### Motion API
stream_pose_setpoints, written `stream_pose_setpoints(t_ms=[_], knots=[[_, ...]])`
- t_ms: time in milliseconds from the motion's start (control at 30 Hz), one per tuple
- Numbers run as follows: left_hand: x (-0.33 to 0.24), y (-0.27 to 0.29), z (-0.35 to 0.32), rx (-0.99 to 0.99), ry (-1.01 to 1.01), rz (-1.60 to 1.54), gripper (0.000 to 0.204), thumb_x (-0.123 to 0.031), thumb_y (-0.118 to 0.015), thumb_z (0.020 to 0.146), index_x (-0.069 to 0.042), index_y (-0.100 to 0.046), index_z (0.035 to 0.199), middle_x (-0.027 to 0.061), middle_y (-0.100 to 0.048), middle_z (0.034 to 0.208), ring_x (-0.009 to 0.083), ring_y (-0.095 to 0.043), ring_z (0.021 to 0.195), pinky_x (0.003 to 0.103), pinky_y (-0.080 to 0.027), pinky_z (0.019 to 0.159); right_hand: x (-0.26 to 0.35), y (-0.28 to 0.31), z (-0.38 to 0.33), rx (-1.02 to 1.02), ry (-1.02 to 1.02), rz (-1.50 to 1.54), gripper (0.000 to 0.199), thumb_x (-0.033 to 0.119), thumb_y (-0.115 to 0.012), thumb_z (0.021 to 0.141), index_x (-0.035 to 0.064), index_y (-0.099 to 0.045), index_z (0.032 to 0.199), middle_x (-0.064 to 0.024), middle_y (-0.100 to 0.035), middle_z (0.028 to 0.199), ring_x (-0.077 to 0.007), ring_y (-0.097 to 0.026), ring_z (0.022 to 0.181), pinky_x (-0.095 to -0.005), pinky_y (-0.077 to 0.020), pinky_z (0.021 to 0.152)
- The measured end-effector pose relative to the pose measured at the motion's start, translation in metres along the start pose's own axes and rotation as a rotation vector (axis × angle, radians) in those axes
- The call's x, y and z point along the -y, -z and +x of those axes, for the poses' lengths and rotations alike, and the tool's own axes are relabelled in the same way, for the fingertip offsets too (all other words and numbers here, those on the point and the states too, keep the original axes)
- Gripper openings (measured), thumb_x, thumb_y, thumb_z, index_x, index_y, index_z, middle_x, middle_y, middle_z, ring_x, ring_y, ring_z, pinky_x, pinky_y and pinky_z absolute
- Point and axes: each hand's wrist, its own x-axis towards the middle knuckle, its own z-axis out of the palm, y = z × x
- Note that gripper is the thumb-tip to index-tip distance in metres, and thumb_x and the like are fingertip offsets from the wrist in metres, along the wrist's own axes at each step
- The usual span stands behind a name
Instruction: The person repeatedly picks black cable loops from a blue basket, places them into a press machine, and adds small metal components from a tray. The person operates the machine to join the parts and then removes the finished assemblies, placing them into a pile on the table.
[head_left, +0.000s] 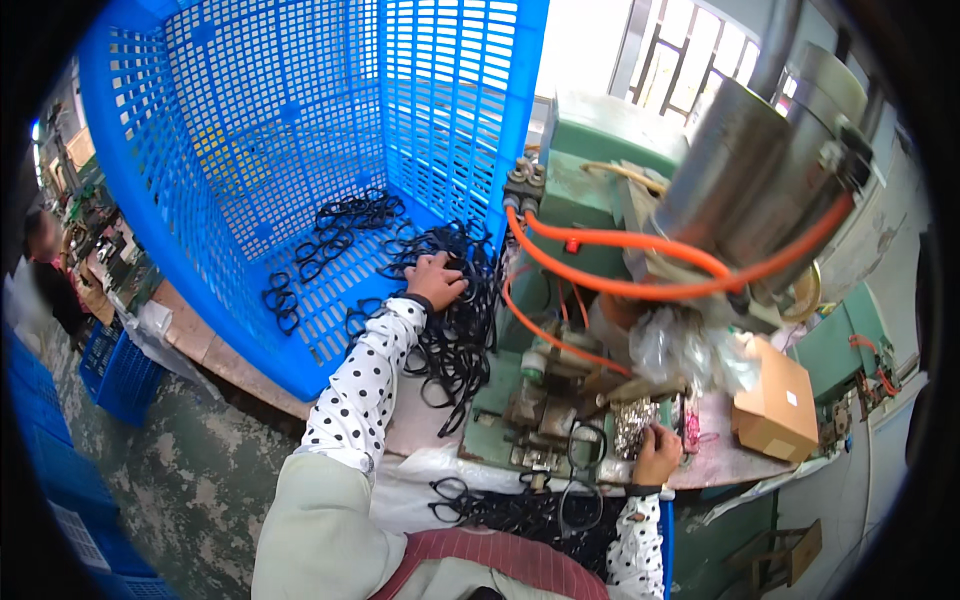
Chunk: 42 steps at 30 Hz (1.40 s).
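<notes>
My left hand [436,280] reaches over a tangled pile of black eyeglass frames [455,345] at the low front corner of a big blue plastic basket [300,372]. Its fingers curl down onto the frames. My right hand [658,455] is at the edge of a heap of small shiny metal parts [634,424], fingers bent together; what they pinch, if anything, is too small to make out. Between my hands, a single black eyeglass frame [587,446] sits upright at the front of a green bench machine [490,425].
Orange air hoses [620,287] loop in front of a large metal cylinder [715,165]. A cardboard box [775,400] stands right of the metal parts. More black frames [535,515] lie near my lap. At far left, a person [50,270] is beside another bench.
</notes>
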Motion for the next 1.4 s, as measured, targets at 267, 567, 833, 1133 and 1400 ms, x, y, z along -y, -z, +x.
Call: stream_pose_setpoints(t_ms=[267,567,833,1133,1400], knots=[[-0.008,0.055,-0.078,-0.135,-0.499,-0.083,0.015,-0.027,-0.066,0.081,-0.012,-0.068,0.084,0.0015,-0.057,0.123,0.0291,-0.046,0.117,0.047,-0.038,0.089,-0.011,-0.01,0.004,0.017,0.012,-0.036,0.013,0.018,-0.07,0.081,0.0094,-0.072,0.091,-0.0097,-0.067,0.089,-0.0285,-0.06,0.089,-0.0386,-0.0444,0.084],[-0.066,0.107,-0.217,-0.349,-0.229,-0.161,0.011,-0.018,-0.057,0.087,-0.008,-0.061,0.085,0.013,-0.06,0.078,0.0341,-0.058,0.072,0.045,-0.045,0.064,-0.018,-0.013,0.007,0.015,-0.079,-0.001,0.01,0.02,-0.068,0.083,0.0104,-0.068,0.085,-0.0089,-0.066,0.082,-0.0284,-0.059,0.087,-0.0409,-0.0447,0.076],[-0.011,0.038,-0.257,-0.083,-0.007,0.074,0.015,-0.024,-0.059,0.089,-0.012,-0.064,0.096,0.0105,-0.061,0.086,0.0332,-0.06,0.081,0.046,-0.046,0.067,-0.027,-0.011,0.002,-0.007,0.093,-0.047,0.011,0.018,-0.063,0.087,0.0127,-0.066,0.096,-0.0081,-0.066,0.089,-0.0285,-0.059,0.091,-0.0418,-0.0424,0.08],[-0.014,0.085,-0.227,-0.236,0.248,-0.099,0.026,-0.029,-0.051,0.096,-0.007,-0.064,0.098,0.016,-0.063,0.092,0.0367,-0.06,0.084,0.043,-0.047,0.068,0.012,-0.004,0.006,-0.047,0.106,0.141,0.012,0.009,-0.07,0.078,0.0121,-0.072,0.089,-0.005,-0.069,0.088,-0.0248,-0.059,0.085,-0.036,-0.044,0.079],[-0.138,0.13,-0.211,-0.39,-0.192,-0.457,0.017,-0.013,-0.058,0.092,-0.002,-0.062,0.105,0.015,-0.064,0.094,0.0307,-0.061,0.082,0.036,-0.048,0.073,0.114,0.007,0.009,0.091,0.036,0.739,0.013,-0.001,-0.07,0.077,0.0028,-0.073,0.089,-0.0083,-0.066,0.084,-0.0174,-0.063,0.079,-0.0282,-0.0488,0.072]])
